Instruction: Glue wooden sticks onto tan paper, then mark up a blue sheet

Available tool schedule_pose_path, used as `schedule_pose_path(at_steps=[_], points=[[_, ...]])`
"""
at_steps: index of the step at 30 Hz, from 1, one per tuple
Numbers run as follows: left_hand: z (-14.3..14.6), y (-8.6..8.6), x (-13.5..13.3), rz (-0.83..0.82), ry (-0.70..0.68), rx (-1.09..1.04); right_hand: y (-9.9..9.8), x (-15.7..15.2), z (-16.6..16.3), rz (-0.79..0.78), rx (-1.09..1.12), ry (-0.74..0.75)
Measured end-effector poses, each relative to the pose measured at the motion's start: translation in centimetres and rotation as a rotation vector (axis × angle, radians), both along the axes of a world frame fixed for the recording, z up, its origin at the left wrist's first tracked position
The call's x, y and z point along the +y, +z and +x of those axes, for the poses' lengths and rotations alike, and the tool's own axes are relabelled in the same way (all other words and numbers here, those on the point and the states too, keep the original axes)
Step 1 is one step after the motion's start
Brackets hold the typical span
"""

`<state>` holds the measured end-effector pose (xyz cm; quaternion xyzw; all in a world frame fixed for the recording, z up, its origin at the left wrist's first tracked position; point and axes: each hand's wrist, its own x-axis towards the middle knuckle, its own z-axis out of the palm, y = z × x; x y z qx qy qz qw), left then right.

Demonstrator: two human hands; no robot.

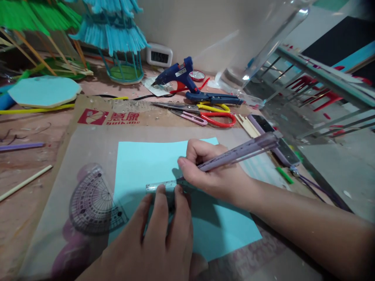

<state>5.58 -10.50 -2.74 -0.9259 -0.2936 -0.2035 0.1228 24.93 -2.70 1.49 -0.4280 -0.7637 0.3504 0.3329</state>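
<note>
A light blue paper sheet (pixel 146 164) lies on a transparent mat over cardboard. My left hand (pixel 155 238) rests low in the middle, its fingers stretched flat on a clear ruler (pixel 164 185) that lies across the sheet. My right hand (pixel 211 171) grips a purple pen (pixel 240 154), its tip touching the paper at the ruler's edge. A clear protractor (pixel 90 203) sits on the mat left of the sheet.
A blue glue gun (pixel 181 76), scissors with red and yellow handles (pixel 211 113), a small digital clock (pixel 159 56) and fringed blue and green paper structures (pixel 114 35) stand at the back. Wooden sticks (pixel 26 181) lie at left. A metal rack (pixel 322 89) is at right.
</note>
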Motion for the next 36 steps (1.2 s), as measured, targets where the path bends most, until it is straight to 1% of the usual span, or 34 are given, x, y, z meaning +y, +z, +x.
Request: schedule_pose_path(at_steps=[3, 8, 12, 15, 19, 22, 24, 27, 29, 31, 33, 36], points=[[-0.3, 0.3, 0.1, -0.047, -0.010, 0.035, 0.0, 0.0, 0.0, 0.007, 0.002, -0.005], [-0.3, 0.4, 0.0, -0.028, -0.018, 0.043, 0.0, -0.1, 0.0, 0.011, -0.012, -0.002], [0.0, 0.7, -0.3, -0.072, 0.039, 0.039, 0.0, 0.0, 0.0, 0.006, -0.009, -0.005], [0.2, 0.9, -0.5, -0.083, 0.043, 0.034, 0.1, 0.0, 0.1, -0.008, -0.013, 0.003], [0.3, 0.7, -0.4, -0.054, 0.058, 0.032, 0.1, 0.0, 0.0, -0.004, -0.011, 0.010], [0.2, 0.5, -0.2, 0.046, 0.015, 0.039, 0.1, -0.1, 0.0, 0.000, -0.002, -0.001], [0.1, 0.5, 0.0, 0.084, 0.011, 0.065, 0.0, -0.1, 0.0, -0.002, 0.004, -0.004], [-0.1, 0.6, 0.1, 0.033, 0.019, 0.088, 0.1, -0.1, 0.0, -0.011, -0.002, -0.001], [-0.1, 0.8, 0.1, -0.011, 0.000, 0.065, 0.1, 0.0, 0.0, -0.016, -0.006, 0.003], [0.0, 1.1, 0.0, -0.037, 0.015, 0.061, 0.0, -0.1, 0.0, -0.016, 0.001, 0.002], [0.1, 1.3, -0.1, -0.030, 0.044, 0.090, 0.0, -0.1, 0.0, -0.019, 0.010, 0.002], [0.2, 1.5, -0.1, 0.024, 0.052, 0.121, -0.1, -0.1, 0.1, -0.044, 0.025, -0.020]])
